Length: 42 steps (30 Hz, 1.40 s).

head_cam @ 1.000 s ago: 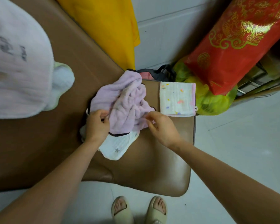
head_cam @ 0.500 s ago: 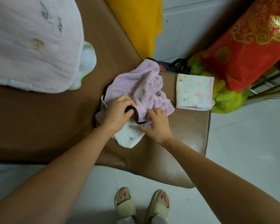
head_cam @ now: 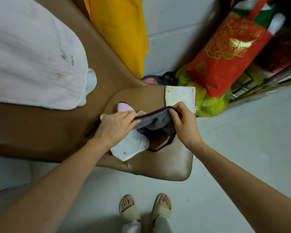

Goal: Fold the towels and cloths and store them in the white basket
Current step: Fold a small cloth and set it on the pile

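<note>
A lilac towel with a dark trim (head_cam: 155,122) hangs lifted above the brown padded seat (head_cam: 166,163). My left hand (head_cam: 115,126) pinches its trimmed edge on the left. My right hand (head_cam: 183,122) pinches the same edge on the right, so the edge stretches between them. A pink corner of the towel (head_cam: 123,107) shows behind my left hand. A white cloth with a small star print (head_cam: 130,146) lies under my left wrist. A folded white cloth with coloured dots and a pink border (head_cam: 180,95) lies at the seat's far right corner. No white basket is in view.
A large pale pink towel (head_cam: 32,54) lies on the brown sofa at the left. A yellow cloth (head_cam: 121,29) hangs behind. A red bag with gold print (head_cam: 225,52) and a green bag (head_cam: 208,101) stand at the right. My sandalled feet (head_cam: 144,207) stand on the light floor.
Both hands have taken the towel's dark-trimmed edge and lifted it off the seat, spreading it between them. The bundle that lay crumpled now hangs open. The camera view has shifted.
</note>
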{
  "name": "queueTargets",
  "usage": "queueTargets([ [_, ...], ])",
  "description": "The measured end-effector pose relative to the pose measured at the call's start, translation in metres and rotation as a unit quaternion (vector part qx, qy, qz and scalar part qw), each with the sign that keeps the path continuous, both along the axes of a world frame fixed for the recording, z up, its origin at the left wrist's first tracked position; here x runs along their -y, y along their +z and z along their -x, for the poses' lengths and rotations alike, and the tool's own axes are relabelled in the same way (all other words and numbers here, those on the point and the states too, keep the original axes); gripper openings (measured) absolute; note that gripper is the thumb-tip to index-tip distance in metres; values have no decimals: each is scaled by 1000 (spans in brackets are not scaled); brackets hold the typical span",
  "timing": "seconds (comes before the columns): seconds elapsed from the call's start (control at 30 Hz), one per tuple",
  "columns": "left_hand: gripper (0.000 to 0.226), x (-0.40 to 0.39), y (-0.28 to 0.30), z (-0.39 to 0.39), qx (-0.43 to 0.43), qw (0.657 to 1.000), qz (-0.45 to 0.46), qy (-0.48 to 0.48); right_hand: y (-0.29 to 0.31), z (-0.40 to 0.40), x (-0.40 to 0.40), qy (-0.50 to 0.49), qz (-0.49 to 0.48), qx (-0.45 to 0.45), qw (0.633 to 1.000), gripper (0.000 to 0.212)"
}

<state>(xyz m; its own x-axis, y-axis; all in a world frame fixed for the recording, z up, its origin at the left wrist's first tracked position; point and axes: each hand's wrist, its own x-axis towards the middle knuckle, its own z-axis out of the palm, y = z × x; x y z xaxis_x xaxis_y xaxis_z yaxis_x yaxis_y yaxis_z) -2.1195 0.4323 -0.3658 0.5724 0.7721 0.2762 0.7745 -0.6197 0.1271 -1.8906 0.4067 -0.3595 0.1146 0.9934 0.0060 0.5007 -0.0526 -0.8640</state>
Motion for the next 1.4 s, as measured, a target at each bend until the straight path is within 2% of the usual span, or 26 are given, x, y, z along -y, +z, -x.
queueTargets([
  [0.1,23,6,6,4,-50,995,-53,-64,14,-28,20,103,-48,176,978,18],
  [0.23,6,3,6,14,-86,990,-43,-102,5,-70,42,268,-42,380,885,23],
  [0.3,11,6,11,9,-125,986,-34,-101,2,-79,48,261,22,461,848,33],
  [0.37,16,11,11,2,-153,987,24,-52,4,-85,51,175,106,509,836,19],
  [0.4,19,14,12,-1,-152,985,77,2,7,-88,52,113,156,500,844,6],
  [0.47,14,16,13,-5,-73,963,224,129,13,-92,56,-5,283,397,873,16],
  [0.5,14,17,19,-9,-10,934,312,176,14,-94,58,-61,318,317,891,18],
  [0.53,17,19,25,-13,66,899,385,201,17,-95,59,-117,322,242,908,17],
  [0.6,17,22,42,-23,192,849,440,219,23,-92,61,-205,292,137,924,17],
  [0.63,16,23,51,-27,232,844,429,224,27,-90,62,-236,274,105,926,18],
  [0.77,20,14,77,-32,252,881,317,245,60,-79,62,-287,192,75,936,28],
  [0.9,23,1,122,-33,299,897,222,237,91,-77,52,-243,58,119,961,23],
  [1.03,23,-5,163,-32,273,931,129,207,118,-77,47,-231,-54,136,962,23],
  [1.17,22,3,164,-18,222,955,96,170,109,-75,60,-212,-44,172,961,20],
  [1.3,15,18,110,8,159,960,161,164,73,-62,90,-169,3,172,970,21],
  [1.4,14,40,60,19,131,948,232,172,29,-52,113,-129,74,195,970,18],
])
